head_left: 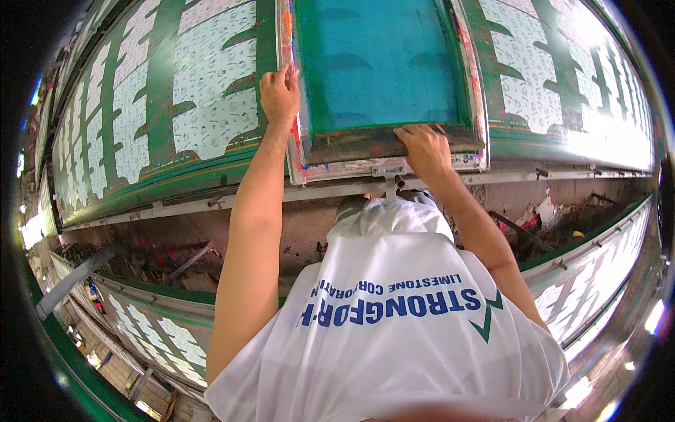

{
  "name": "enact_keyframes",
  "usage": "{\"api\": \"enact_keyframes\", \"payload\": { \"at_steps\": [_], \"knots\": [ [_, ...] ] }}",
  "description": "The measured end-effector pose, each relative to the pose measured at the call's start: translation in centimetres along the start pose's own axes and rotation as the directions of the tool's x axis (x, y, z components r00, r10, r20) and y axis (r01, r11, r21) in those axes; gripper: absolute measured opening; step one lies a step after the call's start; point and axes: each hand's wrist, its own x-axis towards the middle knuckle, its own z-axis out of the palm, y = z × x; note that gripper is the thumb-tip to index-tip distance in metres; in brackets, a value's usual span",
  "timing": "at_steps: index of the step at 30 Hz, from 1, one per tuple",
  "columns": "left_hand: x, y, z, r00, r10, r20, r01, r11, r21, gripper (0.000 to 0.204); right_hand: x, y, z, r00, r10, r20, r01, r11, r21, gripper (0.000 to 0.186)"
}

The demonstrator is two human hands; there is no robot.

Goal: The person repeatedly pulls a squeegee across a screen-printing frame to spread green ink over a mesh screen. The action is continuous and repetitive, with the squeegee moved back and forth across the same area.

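Observation:
A screen-printing frame (480,84) with a blue-green mesh (383,70) lies on the long green printing table in front of me. My left hand (280,96) is closed on the frame's left side rail, fingers curled over its edge. Across the near end of the mesh lies a dark, ink-stained squeegee (351,145). My right hand (426,149) is closed over the squeegee right of its middle, with the fingertips on its far edge. Part of the squeegee is hidden under that hand. Red and orange ink smears mark the frame's rails.
Printed white fabric pieces (214,91) lie in rows on the green table, with more pieces (524,77) to the right. A metal rail (260,191) with small stops runs along the near table edge; a bracket (389,176) meets the frame. Another printing table (162,309) stands behind me.

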Motion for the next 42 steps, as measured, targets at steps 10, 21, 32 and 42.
{"api": "enact_keyframes", "payload": {
  "at_steps": [10, 21, 32, 42],
  "knots": [
    [-0.1, 0.0, 0.0, 1.000, 0.017, 0.015, -0.017, 0.998, 0.061, 0.044, -2.5, 0.0, -0.4, 0.998, -0.051, 0.035, 0.050, 0.998, 0.022, 0.050],
    [0.6, -0.4, 0.2, 0.996, -0.052, 0.076, 0.048, 0.998, 0.049, 0.041, -8.2, 4.5, 0.2, 0.948, -0.315, 0.035, 0.288, 0.903, 0.320, 0.067],
    [0.7, 0.3, -0.2, 0.997, -0.011, 0.073, 0.007, 0.999, 0.053, 0.036, -5.1, 22.0, -1.5, 0.856, 0.501, -0.129, -0.365, 0.761, 0.536, 0.057],
    [0.6, 0.3, -0.3, 0.997, -0.026, 0.075, 0.024, 1.000, 0.018, 0.037, -2.1, 21.8, 1.0, 0.828, 0.499, -0.255, -0.394, 0.842, 0.368, 0.056]
  ]
}}
